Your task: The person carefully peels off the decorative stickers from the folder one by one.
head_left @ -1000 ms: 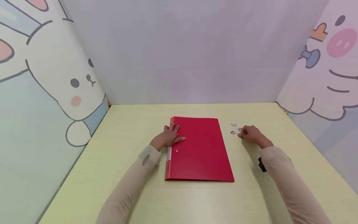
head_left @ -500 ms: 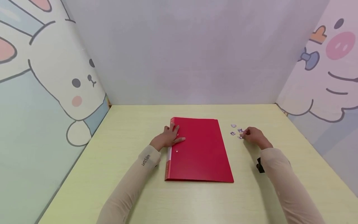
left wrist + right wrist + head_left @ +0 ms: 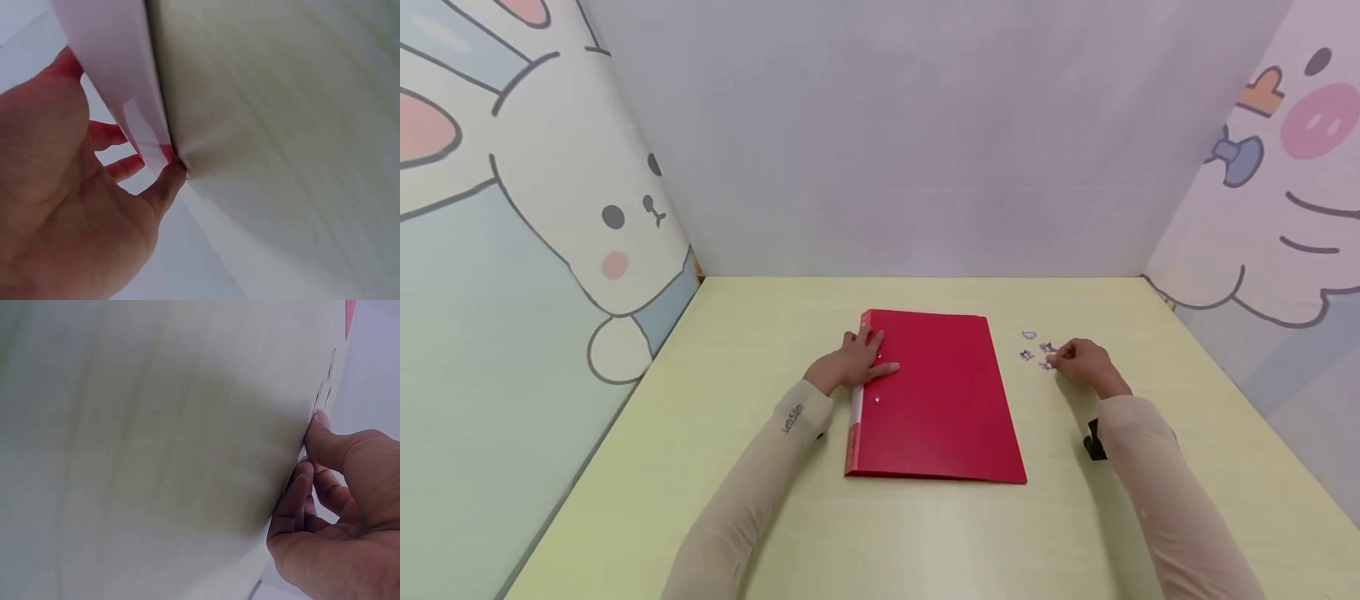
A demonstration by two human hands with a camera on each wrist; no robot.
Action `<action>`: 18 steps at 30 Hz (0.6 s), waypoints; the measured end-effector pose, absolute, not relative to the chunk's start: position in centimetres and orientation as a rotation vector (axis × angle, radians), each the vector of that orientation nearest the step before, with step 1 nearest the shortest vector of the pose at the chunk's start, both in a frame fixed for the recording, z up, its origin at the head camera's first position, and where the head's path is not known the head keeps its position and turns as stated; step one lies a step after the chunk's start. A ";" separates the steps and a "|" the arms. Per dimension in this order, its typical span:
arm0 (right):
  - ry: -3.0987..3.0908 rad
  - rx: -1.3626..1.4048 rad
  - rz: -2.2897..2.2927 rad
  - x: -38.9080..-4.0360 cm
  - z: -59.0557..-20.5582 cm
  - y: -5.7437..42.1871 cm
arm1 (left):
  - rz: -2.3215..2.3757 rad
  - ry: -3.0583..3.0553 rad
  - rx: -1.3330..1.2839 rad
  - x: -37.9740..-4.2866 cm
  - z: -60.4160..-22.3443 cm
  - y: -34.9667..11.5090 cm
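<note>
A red folder lies closed on the table, its spine to the left. My left hand rests across the spine, with spread fingers on the cover; the left wrist view shows one fingertip at the spine's lower edge by the tabletop. To the folder's right lies a cluster of small, thin purple outline pieces, among them an upper piece and a left piece. My right hand has its thumb and bent fingers at the nearest piece, low against the table, pinching its right side.
The pale wooden table meets a plain wall at the back. Cartoon-printed panels stand at the left and right. A black wrist device shows beside the right sleeve.
The right fingertips have shifted slightly right, so the nearest small piece now shows beside them. The left hand stays on the folder. The head view has shifted slightly.
</note>
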State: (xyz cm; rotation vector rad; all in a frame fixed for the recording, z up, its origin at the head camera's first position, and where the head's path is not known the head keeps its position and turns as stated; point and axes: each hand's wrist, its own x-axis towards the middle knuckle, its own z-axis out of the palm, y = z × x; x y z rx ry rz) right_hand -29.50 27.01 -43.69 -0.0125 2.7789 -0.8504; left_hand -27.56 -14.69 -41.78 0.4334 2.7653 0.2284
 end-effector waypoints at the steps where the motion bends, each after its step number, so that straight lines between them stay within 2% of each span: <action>1: 2.777 -0.004 -0.859 -29.5 -43.8 26.9 | 0.260 2.759 0.428 -27.7 -41.8 -14.8; 13: 2.926 0.008 -0.772 -29.1 -43.8 24.8 | 0.596 2.777 0.441 -28.6 -41.0 -16.7; 18: 2.939 -0.112 -0.730 -28.9 -43.0 24.2 | 0.701 2.807 0.473 -28.6 -40.8 -17.1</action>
